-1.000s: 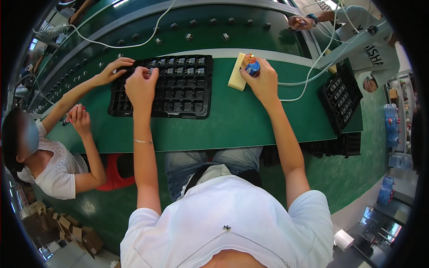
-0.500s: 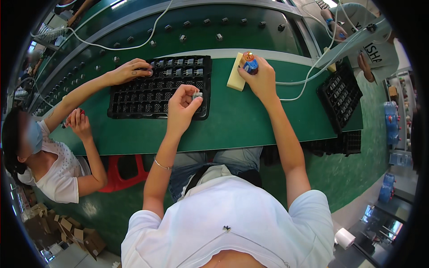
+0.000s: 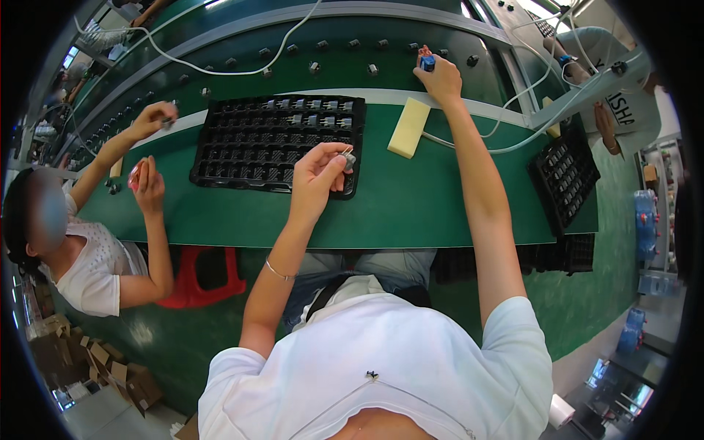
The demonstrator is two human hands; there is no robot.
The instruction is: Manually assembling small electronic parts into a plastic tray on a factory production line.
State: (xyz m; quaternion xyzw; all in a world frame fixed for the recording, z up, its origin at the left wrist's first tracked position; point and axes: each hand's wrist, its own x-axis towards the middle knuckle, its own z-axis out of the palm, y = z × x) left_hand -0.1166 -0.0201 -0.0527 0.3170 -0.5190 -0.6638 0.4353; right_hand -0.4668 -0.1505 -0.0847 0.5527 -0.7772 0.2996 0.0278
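My left hand is closed in a pinch on a small silvery metal component with thin pins, just over the near right corner of a black compartment tray. Small grey components fill some of the tray's far cells. My right hand reaches to the dark green conveyor belt, its fingers wrapped round a small blue-and-orange object whose kind I cannot make out. A pale yellow foam block lies on the green table, nearer to me than that hand.
Several small components, one of them a metal part, sit spaced along the belt. A co-worker's hand holds a small part at the left. Another black tray stands at the right. White cables cross the table's back right.
My right hand has moved from the foam block up to the belt with the blue-and-orange object. My left hand keeps its component. The co-worker's hand has moved off the tray to the left.
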